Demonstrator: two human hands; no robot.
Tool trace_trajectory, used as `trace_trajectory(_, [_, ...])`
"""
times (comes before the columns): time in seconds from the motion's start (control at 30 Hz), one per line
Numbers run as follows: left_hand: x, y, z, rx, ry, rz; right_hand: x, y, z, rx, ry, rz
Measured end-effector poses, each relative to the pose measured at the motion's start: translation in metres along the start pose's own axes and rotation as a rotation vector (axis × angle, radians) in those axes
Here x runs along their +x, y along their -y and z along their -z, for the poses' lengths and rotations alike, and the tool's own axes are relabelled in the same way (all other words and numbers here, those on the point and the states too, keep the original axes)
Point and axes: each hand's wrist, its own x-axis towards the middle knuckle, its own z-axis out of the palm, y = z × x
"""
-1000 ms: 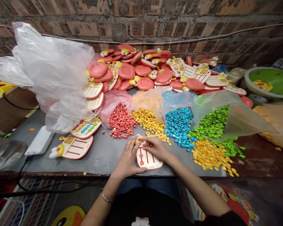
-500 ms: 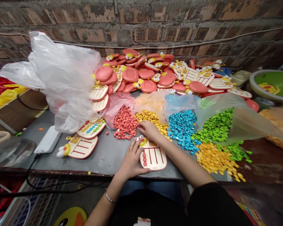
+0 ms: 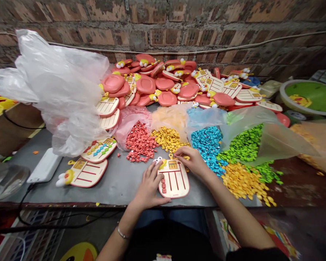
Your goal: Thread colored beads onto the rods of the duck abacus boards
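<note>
A cream toy abacus board (image 3: 176, 183) with a red rim and a duck head lies on the grey table near the front edge, with a few red beads on its left bar. My left hand (image 3: 148, 186) rests flat on the board's left side, fingers spread, holding it down. My right hand (image 3: 191, 161) hovers at the board's top right corner beside the yellow beads (image 3: 168, 139), fingertips pinched; what they hold is too small to name. Red beads (image 3: 139, 141) lie just left of the yellow pile.
Blue beads (image 3: 209, 143), green beads (image 3: 247, 145) and orange beads (image 3: 243, 183) spill from bags to the right. A heap of red and cream boards (image 3: 174, 85) lines the brick wall. Two more boards (image 3: 88, 174) and a large clear plastic bag (image 3: 59, 87) sit left.
My right hand drew back from the red and yellow bead piles to the board's top right corner. The left hand stays on the board.
</note>
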Motion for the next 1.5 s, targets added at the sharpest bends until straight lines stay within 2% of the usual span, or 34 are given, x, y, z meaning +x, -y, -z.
trace_trajectory(0.13, [0.0, 0.0, -0.001, 0.011, 0.003, 0.017, -0.028, -0.009, -0.003, -0.184, 0.069, -0.025])
trace_trajectory(0.23, [0.0, -0.001, -0.002, 0.02, -0.006, 0.021, -0.034, -0.013, -0.01, -0.272, 0.074, -0.035])
trace_trajectory(0.33, [0.0, -0.001, -0.003, 0.021, -0.009, 0.018, -0.037, -0.013, -0.008, -0.291, 0.097, -0.034])
trace_trajectory(0.47, [0.001, -0.001, -0.002, -0.001, -0.008, 0.021, -0.043, -0.007, 0.002, -0.184, 0.213, -0.026])
trace_trajectory(0.53, [0.001, 0.0, -0.002, -0.022, -0.005, 0.012, -0.044, -0.003, 0.0, -0.097, 0.229, -0.052])
trace_trajectory(0.7, [0.0, 0.002, -0.004, -0.088, -0.004, -0.007, -0.035, 0.014, -0.037, 0.094, 0.116, -0.183])
trace_trajectory(0.77, [-0.001, 0.004, -0.006, -0.116, -0.028, -0.012, -0.029, 0.022, -0.051, 0.136, 0.147, -0.142])
trace_trajectory(0.83, [-0.002, 0.006, -0.008, -0.137, -0.057, -0.027, -0.024, 0.026, -0.054, 0.178, 0.215, -0.091])
trace_trajectory(0.9, [-0.003, 0.007, -0.008, -0.146, -0.066, -0.036, -0.021, 0.024, -0.048, 0.21, 0.248, -0.085])
trace_trajectory(0.93, [-0.002, 0.007, -0.008, -0.146, -0.063, -0.035, -0.019, 0.021, -0.042, 0.203, 0.222, -0.101])
trace_trajectory(1.0, [-0.001, 0.005, -0.006, -0.133, -0.049, -0.025, -0.015, 0.01, -0.029, 0.089, 0.102, -0.13])
trace_trajectory(1.07, [0.001, 0.003, -0.003, -0.111, -0.039, -0.016, -0.008, -0.002, -0.02, -0.143, 0.002, -0.129])
trace_trajectory(1.17, [0.002, 0.001, -0.001, -0.077, -0.025, -0.01, 0.0, -0.016, -0.017, -0.475, 0.061, -0.102])
trace_trajectory(1.23, [0.002, 0.001, 0.0, -0.069, -0.024, -0.011, 0.002, -0.021, -0.019, -0.579, 0.112, -0.097])
trace_trajectory(1.33, [0.002, 0.0, 0.0, -0.067, -0.028, -0.005, 0.0, -0.023, -0.019, -0.567, 0.105, -0.079])
trace_trajectory(1.5, [0.001, 0.0, 0.0, -0.066, -0.027, 0.0, -0.014, -0.015, 0.0, -0.236, 0.006, -0.082])
